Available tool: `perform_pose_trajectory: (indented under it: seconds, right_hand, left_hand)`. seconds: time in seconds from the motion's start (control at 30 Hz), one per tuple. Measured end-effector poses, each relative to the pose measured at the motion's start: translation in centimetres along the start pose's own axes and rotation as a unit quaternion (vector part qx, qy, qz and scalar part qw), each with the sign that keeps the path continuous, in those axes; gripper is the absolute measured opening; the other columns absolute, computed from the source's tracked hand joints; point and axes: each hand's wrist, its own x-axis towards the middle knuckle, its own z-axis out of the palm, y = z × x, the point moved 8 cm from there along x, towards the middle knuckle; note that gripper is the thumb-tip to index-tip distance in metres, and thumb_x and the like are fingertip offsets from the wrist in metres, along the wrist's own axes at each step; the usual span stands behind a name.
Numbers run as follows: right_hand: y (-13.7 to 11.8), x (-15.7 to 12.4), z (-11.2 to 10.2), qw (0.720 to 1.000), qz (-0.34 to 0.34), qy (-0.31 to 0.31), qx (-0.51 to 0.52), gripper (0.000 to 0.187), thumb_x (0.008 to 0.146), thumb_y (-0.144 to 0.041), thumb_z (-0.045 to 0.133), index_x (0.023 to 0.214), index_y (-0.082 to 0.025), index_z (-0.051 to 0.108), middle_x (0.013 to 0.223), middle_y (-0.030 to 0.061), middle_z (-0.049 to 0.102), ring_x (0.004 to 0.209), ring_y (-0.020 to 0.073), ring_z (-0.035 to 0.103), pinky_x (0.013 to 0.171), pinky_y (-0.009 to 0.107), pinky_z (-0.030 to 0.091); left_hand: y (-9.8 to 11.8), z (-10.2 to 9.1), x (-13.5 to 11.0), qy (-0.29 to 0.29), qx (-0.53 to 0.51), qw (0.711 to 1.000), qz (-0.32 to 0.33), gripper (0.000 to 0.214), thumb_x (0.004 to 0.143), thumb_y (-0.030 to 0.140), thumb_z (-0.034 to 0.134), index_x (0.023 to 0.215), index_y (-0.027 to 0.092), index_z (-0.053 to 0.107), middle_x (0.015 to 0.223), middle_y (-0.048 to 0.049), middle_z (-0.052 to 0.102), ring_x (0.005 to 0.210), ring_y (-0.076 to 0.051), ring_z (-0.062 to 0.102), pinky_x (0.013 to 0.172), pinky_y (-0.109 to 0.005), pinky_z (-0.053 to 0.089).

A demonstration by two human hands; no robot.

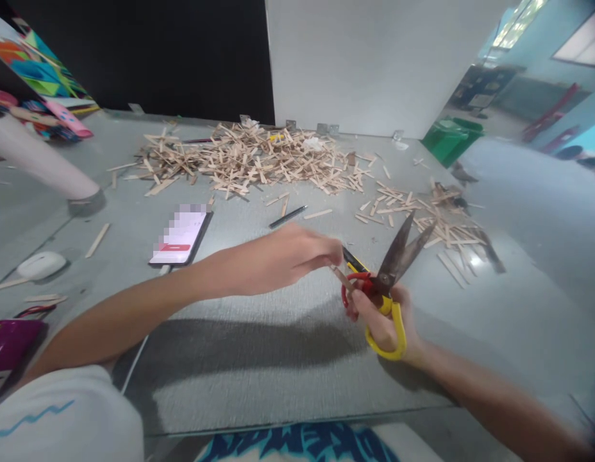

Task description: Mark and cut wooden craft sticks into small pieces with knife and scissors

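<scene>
My left hand (302, 256) reaches across from the left, its fingers closed in a pinch on one end of a thin wooden stick (343, 278). The stick's other end meets the fingers of my right hand (381, 317). That hand also grips a pair of scissors (386, 277) with one red and one yellow handle. Their dark blades stand apart and point up and away, with nothing between them. Just behind the red handle lies a black and yellow tool (355, 259), partly covered, so its kind is unclear.
A heap of wooden sticks (259, 157) lies along the back panel, with a smaller pile (451, 221) at right. A dark pen (288, 217) rests before the heap. To the left are a cabled phone (184, 234), a white mouse-like object (41, 264) and a pale cylindrical post (42, 154).
</scene>
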Motion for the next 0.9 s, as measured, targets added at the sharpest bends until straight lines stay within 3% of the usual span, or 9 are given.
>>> perform_pose_trajectory:
  seconds: [0.2, 0.5, 0.67, 0.77, 0.9]
  right_hand:
    - [0.2, 1.1, 0.7, 0.996, 0.035, -0.058, 0.057, 0.043, 0.102, -0.054, 0.07, 0.074, -0.023, 0.063, 0.056, -0.0025, 0.059, 0.048, 0.0155, 0.059, 0.051, 0.03, 0.051]
    - [1.3, 1.4, 0.4, 0.996, 0.057, -0.05, 0.055, 0.044, 0.1, -0.057, 0.073, 0.074, -0.023, 0.063, 0.055, -0.0026, 0.06, 0.048, 0.0163, 0.059, 0.052, 0.031, 0.048]
    - [1.1, 1.5, 0.5, 0.996, 0.042, -0.055, 0.06, 0.048, 0.102, -0.055, 0.07, 0.069, -0.021, 0.06, 0.057, -0.0026, 0.058, 0.05, 0.0146, 0.058, 0.053, 0.03, 0.048]
    - [0.8, 1.4, 0.4, 0.996, 0.03, -0.05, 0.065, 0.045, 0.102, -0.052, 0.07, 0.072, -0.021, 0.06, 0.058, -0.0031, 0.058, 0.049, 0.0139, 0.058, 0.052, 0.028, 0.048]
    - [0.1, 1.3, 0.3, 0.998, 0.014, -0.042, 0.045, 0.044, 0.102, -0.054, 0.07, 0.074, -0.022, 0.061, 0.056, -0.0031, 0.058, 0.048, 0.0141, 0.057, 0.051, 0.029, 0.048]
  left_hand:
    - [-0.2, 1.1, 0.0, -0.046, 0.032, 0.998, 0.014, 0.029, 0.11, 0.008, 0.048, 0.112, 0.018, 0.076, 0.11, -0.0057, 0.081, 0.101, -0.021, 0.076, 0.088, -0.03, 0.051]
    - [-0.4, 2.2, -0.5, -0.095, 0.104, 0.989, 0.037, 0.027, 0.103, -0.002, 0.048, 0.104, 0.017, 0.069, 0.095, -0.0062, 0.074, 0.083, -0.019, 0.069, 0.072, -0.028, 0.046]
    - [0.4, 2.4, -0.4, -0.122, 0.22, 0.967, 0.031, 0.036, 0.089, -0.012, 0.051, 0.108, 0.016, 0.062, 0.103, -0.007, 0.072, 0.08, -0.02, 0.07, 0.066, -0.03, 0.042]
    - [0.6, 2.7, -0.3, -0.117, 0.293, 0.949, 0.03, 0.036, 0.087, -0.013, 0.051, 0.109, 0.015, 0.059, 0.108, -0.0093, 0.07, 0.087, -0.023, 0.07, 0.068, -0.032, 0.043]
    - [0.2, 3.3, -0.4, -0.089, 0.317, 0.944, 0.027, 0.043, 0.082, -0.014, 0.049, 0.115, 0.013, 0.055, 0.11, -0.0098, 0.067, 0.086, -0.022, 0.068, 0.071, -0.032, 0.046]
